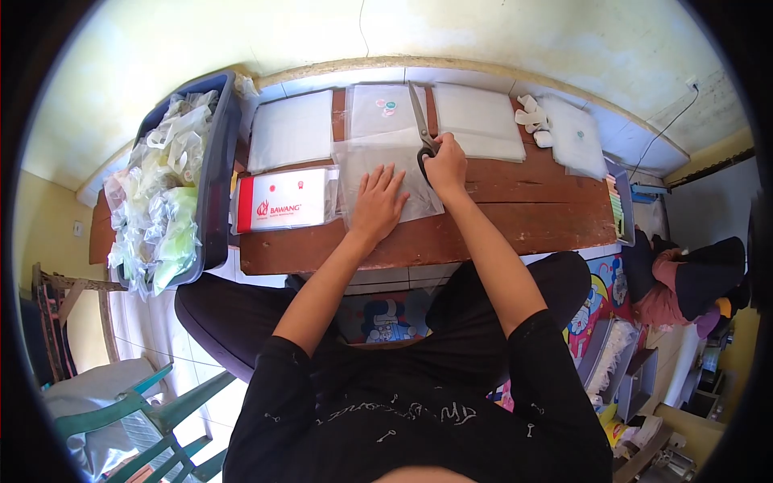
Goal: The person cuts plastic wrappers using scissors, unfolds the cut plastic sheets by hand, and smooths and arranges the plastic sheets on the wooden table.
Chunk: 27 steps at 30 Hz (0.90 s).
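The scissors [419,114] are at the upper centre of the frame, their long axis running nearly up and down, with the tips toward the top edge and leaning slightly left. Their blades are dull grey metal, long and narrow, lying close together; the handles are black, partly covered by my fingers.

My right hand [446,163] is closed around those handles, just right of centre. My left hand [382,198] is laid flat, palm down, its fingers a little apart and pointing up the frame; it presses on a clear plastic sheet [360,154] in the middle, wrinkled and see-through, its near edge slanting up toward the right.

Beyond the sheet, at top centre, I see a plastic bag [366,113] with small round coloured marks. To its left lies a white plastic stack [291,133], and below that a red-and-white pack [278,200] printed "BAWANG". Another white stack [481,122] sits at the upper right of my right hand. All of these lie on the brown wooden surface [531,201]. At the upper left, a dark crate [220,169] is heaped with plastic bags [173,213].
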Motion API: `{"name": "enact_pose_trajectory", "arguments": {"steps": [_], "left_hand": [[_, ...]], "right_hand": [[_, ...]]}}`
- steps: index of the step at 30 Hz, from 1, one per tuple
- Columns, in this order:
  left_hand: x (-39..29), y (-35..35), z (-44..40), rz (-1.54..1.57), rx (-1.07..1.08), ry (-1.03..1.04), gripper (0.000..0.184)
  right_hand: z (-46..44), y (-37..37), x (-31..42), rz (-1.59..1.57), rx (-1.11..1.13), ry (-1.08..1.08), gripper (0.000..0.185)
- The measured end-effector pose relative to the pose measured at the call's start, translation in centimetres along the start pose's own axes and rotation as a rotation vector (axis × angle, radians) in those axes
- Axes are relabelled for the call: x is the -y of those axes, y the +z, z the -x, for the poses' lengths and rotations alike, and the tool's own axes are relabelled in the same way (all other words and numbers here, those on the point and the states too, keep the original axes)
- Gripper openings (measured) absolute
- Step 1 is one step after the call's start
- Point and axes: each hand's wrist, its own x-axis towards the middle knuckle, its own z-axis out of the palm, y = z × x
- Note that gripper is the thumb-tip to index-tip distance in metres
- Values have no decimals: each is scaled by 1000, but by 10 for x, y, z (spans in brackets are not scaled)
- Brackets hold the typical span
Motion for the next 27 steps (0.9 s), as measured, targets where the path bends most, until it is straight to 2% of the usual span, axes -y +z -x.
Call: {"name": "enact_pose_trajectory", "arguments": {"steps": [13,20,22,27], "left_hand": [[5,-1,1,27,-2,-26,45],[15,-13,-9,22,-33,-29,42],[19,-14,-13,28,-53,-30,42],[24,-17,-18,29,-46,-33,41]], "right_hand": [[-7,8,-3,-17,-8,54,32],[-21,19,-10,0,-88,0,30],[-29,22,-11,-52,-8,136,31],[-40,20,-13,-97,-65,184,29]]}}
